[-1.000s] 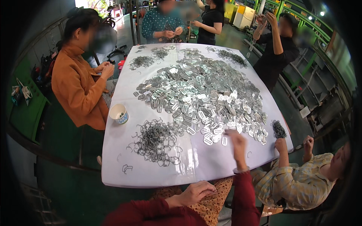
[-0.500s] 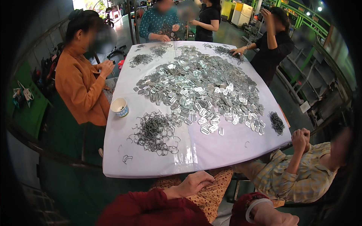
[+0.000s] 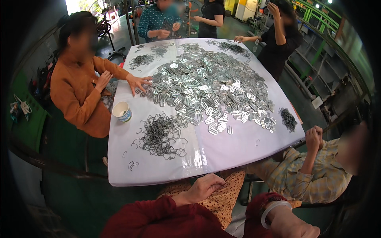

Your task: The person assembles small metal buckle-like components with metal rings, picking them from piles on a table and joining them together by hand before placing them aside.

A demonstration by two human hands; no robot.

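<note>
My left hand [image 3: 203, 188] rests over my patterned trousers [image 3: 222, 202], just below the table's near edge. Its fingers are curled in, and whatever they may hold is hidden. My right hand [image 3: 293, 227], with a pale bangle [image 3: 274, 207] on its wrist, is low at the right; its fingers fall out of sight at the picture's edge. Neither hand touches the table [image 3: 234, 152]. Nearest to my left hand on the white cover lies a tangled heap of bent dark wire pieces [image 3: 158, 135]. Beyond it spreads a big pile of flat, slotted metal buckles [image 3: 210, 85].
A paper cup [image 3: 122, 112] stands at the table's left side. A smaller wire heap [image 3: 288, 119] lies at the right edge. Co-workers sit around: one in an orange top [image 3: 79, 95] at left, one in a checked shirt [image 3: 317, 174] close at right, others at the far side.
The co-worker in orange has stretched a hand out to the buckle pile. The far-right co-worker's hand has drawn back from the wire heap. My hands have barely moved; the view has shifted slightly.
</note>
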